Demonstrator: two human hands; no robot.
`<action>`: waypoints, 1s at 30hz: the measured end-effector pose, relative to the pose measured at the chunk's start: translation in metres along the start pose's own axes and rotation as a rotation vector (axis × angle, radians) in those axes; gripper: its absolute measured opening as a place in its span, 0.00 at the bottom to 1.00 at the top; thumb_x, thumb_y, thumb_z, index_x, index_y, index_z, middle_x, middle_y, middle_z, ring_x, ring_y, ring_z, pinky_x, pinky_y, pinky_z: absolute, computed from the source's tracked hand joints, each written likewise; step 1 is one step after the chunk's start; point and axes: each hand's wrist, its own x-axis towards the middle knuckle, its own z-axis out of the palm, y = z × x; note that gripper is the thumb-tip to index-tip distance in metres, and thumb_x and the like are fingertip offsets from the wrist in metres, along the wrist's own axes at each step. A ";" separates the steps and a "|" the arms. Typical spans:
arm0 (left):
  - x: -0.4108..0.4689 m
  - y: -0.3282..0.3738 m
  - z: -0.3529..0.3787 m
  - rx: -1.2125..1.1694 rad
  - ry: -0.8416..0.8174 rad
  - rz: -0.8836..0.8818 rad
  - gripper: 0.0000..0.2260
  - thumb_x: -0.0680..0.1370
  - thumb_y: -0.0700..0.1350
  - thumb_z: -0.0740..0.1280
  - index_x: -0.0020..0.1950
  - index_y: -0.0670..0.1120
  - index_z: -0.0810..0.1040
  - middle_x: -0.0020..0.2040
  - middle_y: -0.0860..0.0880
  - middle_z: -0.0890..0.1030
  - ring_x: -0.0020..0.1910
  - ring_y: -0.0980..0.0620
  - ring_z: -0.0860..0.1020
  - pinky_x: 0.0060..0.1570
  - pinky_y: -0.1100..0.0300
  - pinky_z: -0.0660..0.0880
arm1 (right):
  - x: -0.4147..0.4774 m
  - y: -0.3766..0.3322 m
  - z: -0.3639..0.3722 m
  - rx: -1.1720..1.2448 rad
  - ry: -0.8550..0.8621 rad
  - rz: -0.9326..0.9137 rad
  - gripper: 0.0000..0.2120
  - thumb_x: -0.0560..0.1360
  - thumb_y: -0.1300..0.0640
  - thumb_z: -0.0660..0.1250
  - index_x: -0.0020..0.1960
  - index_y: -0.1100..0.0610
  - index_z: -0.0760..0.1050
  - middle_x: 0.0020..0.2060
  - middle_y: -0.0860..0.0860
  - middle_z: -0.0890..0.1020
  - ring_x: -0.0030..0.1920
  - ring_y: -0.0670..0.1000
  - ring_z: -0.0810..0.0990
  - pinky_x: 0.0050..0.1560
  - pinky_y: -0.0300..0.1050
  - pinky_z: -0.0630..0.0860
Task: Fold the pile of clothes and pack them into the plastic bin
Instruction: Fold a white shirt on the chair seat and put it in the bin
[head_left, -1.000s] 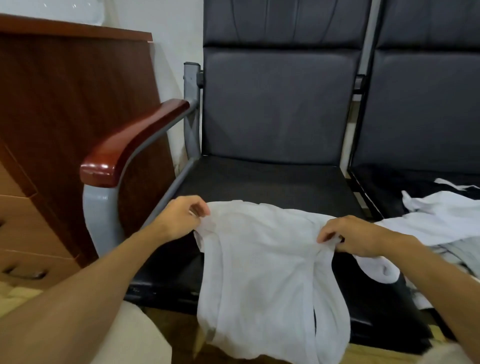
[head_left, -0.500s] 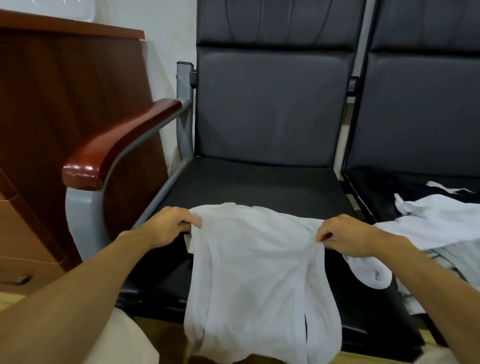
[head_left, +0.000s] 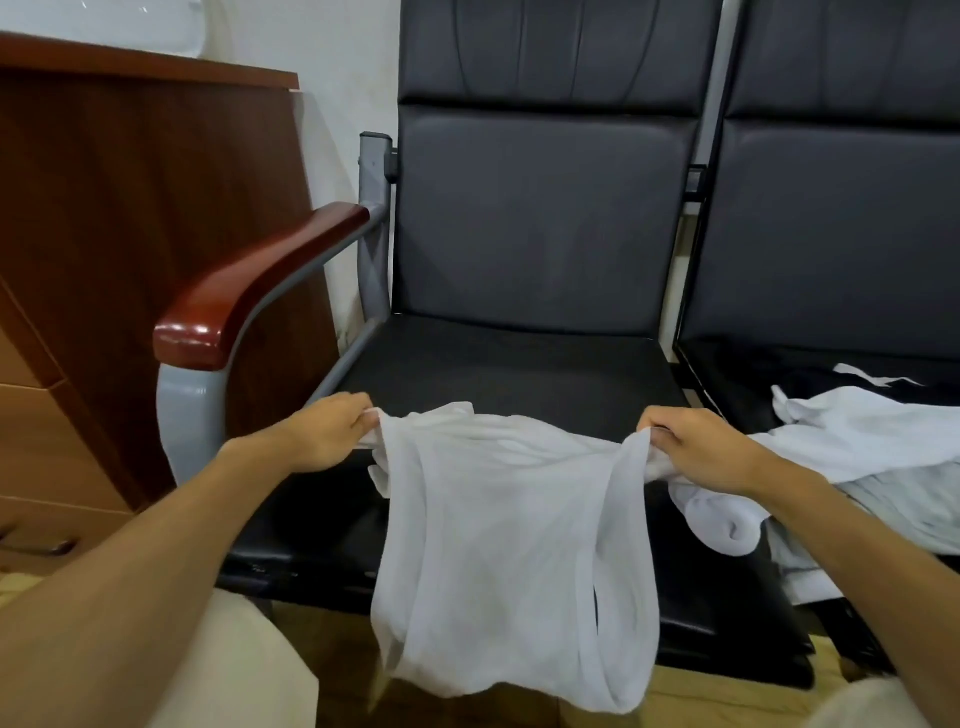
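Observation:
A thin white sleeveless top (head_left: 498, 545) hangs over the front edge of a black chair seat (head_left: 509, 374). My left hand (head_left: 322, 436) pinches its upper left corner. My right hand (head_left: 696, 447) grips its upper right corner, with cloth bunched under the fingers. The top edge sags a little between the two hands, and the lower part dangles toward the floor. A pile of white clothes (head_left: 862, 457) lies on the neighbouring seat at the right. No plastic bin is in view.
A chair armrest (head_left: 249, 291) of red-brown wood on a grey frame stands at the left of the seat. A wooden cabinet (head_left: 130, 218) with drawers stands further left. A white sock (head_left: 727, 525) lies at the near edge of the pile.
My hands have moved slightly further apart, stretching the top's upper edge wider. More cloth is gathered under my right hand than before.

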 end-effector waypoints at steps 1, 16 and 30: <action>-0.005 -0.003 -0.004 0.031 -0.069 -0.004 0.08 0.84 0.46 0.54 0.50 0.48 0.71 0.47 0.49 0.73 0.47 0.51 0.73 0.49 0.59 0.67 | -0.004 -0.001 -0.001 0.006 -0.015 0.023 0.12 0.80 0.63 0.58 0.41 0.52 0.74 0.42 0.53 0.80 0.45 0.53 0.78 0.49 0.47 0.76; -0.074 0.030 -0.026 -0.457 0.459 0.126 0.05 0.80 0.42 0.64 0.51 0.45 0.80 0.48 0.52 0.77 0.47 0.56 0.74 0.44 0.69 0.66 | -0.045 -0.063 -0.016 0.329 -0.014 0.135 0.19 0.81 0.61 0.57 0.32 0.53 0.65 0.31 0.48 0.68 0.35 0.47 0.66 0.41 0.42 0.63; -0.141 0.133 -0.135 -0.796 0.300 0.146 0.10 0.82 0.43 0.56 0.46 0.49 0.75 0.52 0.47 0.78 0.54 0.48 0.76 0.58 0.50 0.71 | -0.109 -0.162 -0.130 1.157 -0.039 0.182 0.14 0.76 0.56 0.65 0.34 0.59 0.81 0.36 0.56 0.82 0.39 0.55 0.81 0.48 0.52 0.76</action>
